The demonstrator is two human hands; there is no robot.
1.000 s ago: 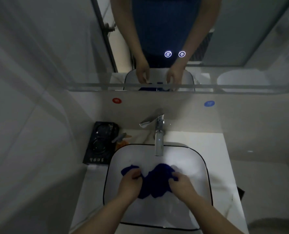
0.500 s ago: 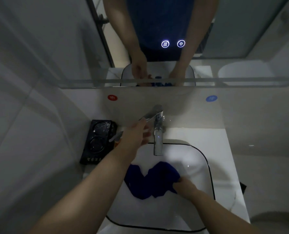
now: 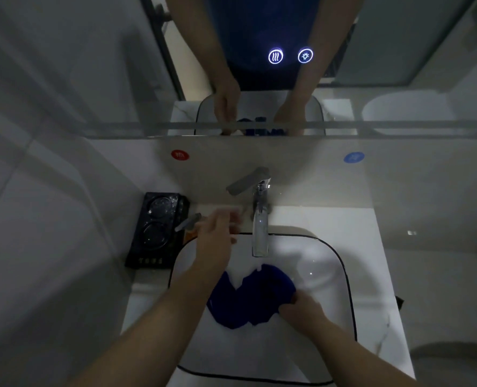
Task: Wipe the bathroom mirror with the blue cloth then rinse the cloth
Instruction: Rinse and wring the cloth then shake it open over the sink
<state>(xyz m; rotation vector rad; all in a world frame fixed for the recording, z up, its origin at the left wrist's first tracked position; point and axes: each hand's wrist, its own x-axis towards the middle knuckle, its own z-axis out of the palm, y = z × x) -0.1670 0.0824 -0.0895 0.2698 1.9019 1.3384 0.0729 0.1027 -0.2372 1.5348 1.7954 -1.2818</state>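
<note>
Head view: crumpled blue cloth (image 3: pixel 248 297), glossy square basin (image 3: pixel 340 263).

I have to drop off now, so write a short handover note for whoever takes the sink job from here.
Left hand: empty, blurred, between the tap and the basin.
Right hand: gripping the blue cloth's right edge.
Cloth lies in the basin below the faucet spout; lever turned left. Flow hard to make out.
Done: cloth is at the sink.
Left: finish the rinse.

left hand (image 3: pixel 216 238) fingers (image 3: pixel 231 216) are motion-blurred; the blue cloth (image 3: pixel 248 297) hides the right fingertips.
</note>
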